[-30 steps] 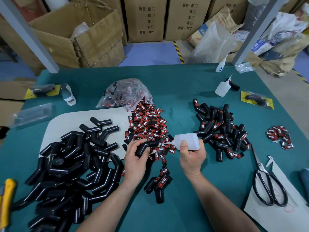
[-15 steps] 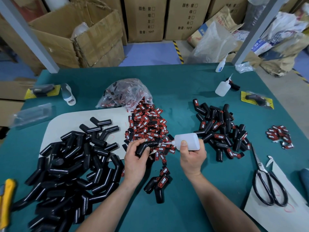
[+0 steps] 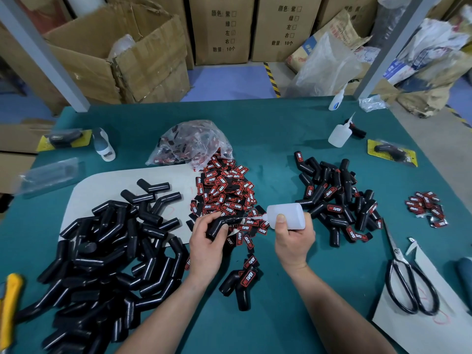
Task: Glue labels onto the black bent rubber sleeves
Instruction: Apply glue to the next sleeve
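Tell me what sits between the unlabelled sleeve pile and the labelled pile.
In the head view, the heap of red-and-black labels lies there; over its near edge the left hand holds a sleeve, the right hand a glue bottle.

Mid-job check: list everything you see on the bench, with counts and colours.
Plain sleeves: many, black, heaped left.
Labelled sleeves: many, black with red labels, heaped right; two more front centre.
Loose labels: many, red-black, centre; small heap far right.
Label bag: one, clear, behind the labels.
Spare bottles: two, white, back right.
Scissors: one, black, front right.
Carded sleeves: two, yellow cards, back left and right.
Table: one, teal.
Left grip: holds one black sleeve.
Right grip: holds white glue bottle, nozzle at that sleeve.
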The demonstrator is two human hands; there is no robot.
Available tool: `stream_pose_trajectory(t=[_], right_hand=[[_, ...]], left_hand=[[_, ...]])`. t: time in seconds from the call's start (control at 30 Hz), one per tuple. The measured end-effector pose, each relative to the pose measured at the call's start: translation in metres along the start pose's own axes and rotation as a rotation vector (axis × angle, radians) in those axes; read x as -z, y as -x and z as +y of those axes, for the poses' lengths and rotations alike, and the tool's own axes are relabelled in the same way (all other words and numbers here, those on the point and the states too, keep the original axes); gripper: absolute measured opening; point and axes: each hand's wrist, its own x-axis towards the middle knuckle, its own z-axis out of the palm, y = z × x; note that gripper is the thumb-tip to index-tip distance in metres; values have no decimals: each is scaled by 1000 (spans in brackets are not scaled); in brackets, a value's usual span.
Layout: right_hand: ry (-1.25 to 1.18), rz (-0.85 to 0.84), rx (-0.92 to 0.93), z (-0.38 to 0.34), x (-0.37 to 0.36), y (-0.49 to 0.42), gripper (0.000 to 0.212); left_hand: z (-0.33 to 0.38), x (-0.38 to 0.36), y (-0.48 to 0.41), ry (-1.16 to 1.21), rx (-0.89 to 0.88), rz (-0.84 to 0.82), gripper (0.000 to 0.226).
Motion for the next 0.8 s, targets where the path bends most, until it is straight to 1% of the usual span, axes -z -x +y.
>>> stream_pose_trajectory(t=[0.23, 0.4, 0.6, 0.8], right_hand=[[-72, 86, -33, 1, 0, -3, 17], [-85, 92, -20, 0, 1, -3, 16], [-80, 82, -12, -4, 1, -3, 17], [-53, 46, -5, -3, 0, -2, 22]], left_hand=[[-1, 0, -1, 3, 6, -16, 42], [-2, 0, -1, 10, 15, -7, 44], [-3, 0, -1, 2, 22, -9, 34], [-4, -2, -2, 27, 20, 5, 34]])
